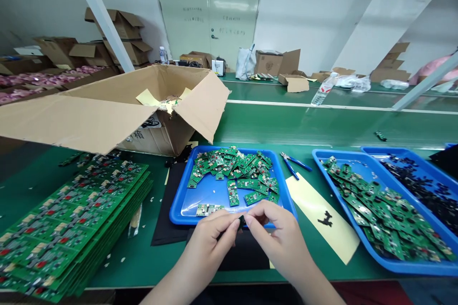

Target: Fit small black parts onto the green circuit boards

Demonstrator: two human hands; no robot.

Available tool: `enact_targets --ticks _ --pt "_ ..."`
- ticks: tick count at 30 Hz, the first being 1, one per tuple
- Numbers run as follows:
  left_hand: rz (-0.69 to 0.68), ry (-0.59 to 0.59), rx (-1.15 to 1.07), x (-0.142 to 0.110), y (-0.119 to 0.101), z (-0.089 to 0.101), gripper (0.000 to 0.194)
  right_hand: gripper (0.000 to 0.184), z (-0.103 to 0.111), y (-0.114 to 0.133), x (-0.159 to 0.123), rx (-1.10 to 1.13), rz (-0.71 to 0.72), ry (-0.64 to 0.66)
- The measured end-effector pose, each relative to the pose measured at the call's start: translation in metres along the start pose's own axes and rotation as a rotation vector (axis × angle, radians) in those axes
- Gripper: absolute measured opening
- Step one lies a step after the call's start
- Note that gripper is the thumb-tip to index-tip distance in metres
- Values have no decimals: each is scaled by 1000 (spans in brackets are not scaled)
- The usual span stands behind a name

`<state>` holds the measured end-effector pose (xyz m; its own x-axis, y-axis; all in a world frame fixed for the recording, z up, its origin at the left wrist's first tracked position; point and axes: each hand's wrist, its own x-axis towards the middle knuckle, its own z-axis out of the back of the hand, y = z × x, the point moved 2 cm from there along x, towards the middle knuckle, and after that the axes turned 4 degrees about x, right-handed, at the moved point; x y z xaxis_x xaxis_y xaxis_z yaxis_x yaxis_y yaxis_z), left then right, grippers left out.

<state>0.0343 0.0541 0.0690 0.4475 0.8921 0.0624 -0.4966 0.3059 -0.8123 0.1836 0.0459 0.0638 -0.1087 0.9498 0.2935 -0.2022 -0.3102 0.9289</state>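
Note:
My left hand (215, 236) and my right hand (276, 233) meet at the near rim of a blue tray (234, 147). Between their fingertips they pinch a small dark piece (242, 221), perhaps with some green on it; the fingers cover most of it. Inside the tray lie many loose small green circuit boards (232, 193), heaped mostly at the far side. A single board (209, 209) rests near the tray's front rim, just beyond my left hand.
Stacked green board panels (82, 209) stand at left, below an open cardboard box (171, 128). Blue-handled cutters (295, 164) and yellow paper (315, 205) holding a black part (325, 219) lie right. Further right, one tray (317, 152) holds boards, another (368, 150) black parts.

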Motion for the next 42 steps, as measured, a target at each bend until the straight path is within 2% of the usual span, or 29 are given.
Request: enact_targets --ticks 4,9,14,18,21,23,25,26,30,34,38,42 --pt "-41 -25 39 -2 5 -4 33 21 -5 -10 -5 -45 -22 -38" --pt "-51 -54 114 -4 13 -10 34 21 -8 -27 -8 108 -197 14" --pt "-80 -54 218 -4 10 -13 34 23 -7 -33 -7 208 -279 50" --pt "-75 -49 245 -5 9 -14 35 24 -10 -37 -9 213 -275 9" --pt "-39 -41 185 -4 9 -14 35 23 -10 -38 -10 213 -251 -20" --pt "-15 -48 115 -4 10 -13 35 22 -8 -37 -11 254 -245 17" --pt "-26 -85 57 -4 11 -13 35 30 -4 -33 -12 328 -238 55" --pt "-49 -113 42 -4 12 -12 35 33 -3 -30 -13 371 -239 47" --pt "-196 -231 56 -5 11 -8 40 24 0 -19 -17 517 -299 -35" --pt "-359 -304 113 -7 6 -4 46 31 -4 -12 -19 615 -340 38" --pt "-512 -332 172 -9 2 -2 45 27 -4 -11 -20 613 -371 146" --pt "-622 -372 284 -9 3 1 44 25 0 -4 -18 478 -336 140"
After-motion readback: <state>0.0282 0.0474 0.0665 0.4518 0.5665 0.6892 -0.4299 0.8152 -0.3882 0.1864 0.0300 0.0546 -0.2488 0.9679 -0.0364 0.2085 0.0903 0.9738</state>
